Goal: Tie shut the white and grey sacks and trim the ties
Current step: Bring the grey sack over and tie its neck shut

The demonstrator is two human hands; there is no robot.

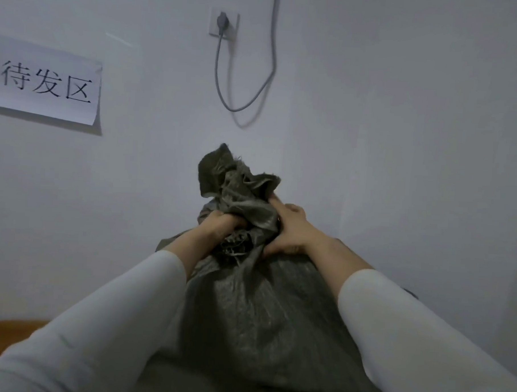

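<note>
At the centre of the frame both hands clutch the bunched neck of the grey sack [255, 308]. The left hand [222, 224] is curled tight into the gathered cloth; the right hand [288, 229] wraps the neck from the other side, fingers spread over the folds. Frayed fabric sticks up above them. The sack's full body fills the lower centre, between two white sleeves. Behind, on the pale wall, a paper sign [46, 81] hangs upper left, and a plug with a looping grey cable [243, 106] sits in a socket [224, 24] at top centre. A strip of brown floor [5, 333] shows at lower left.
</note>
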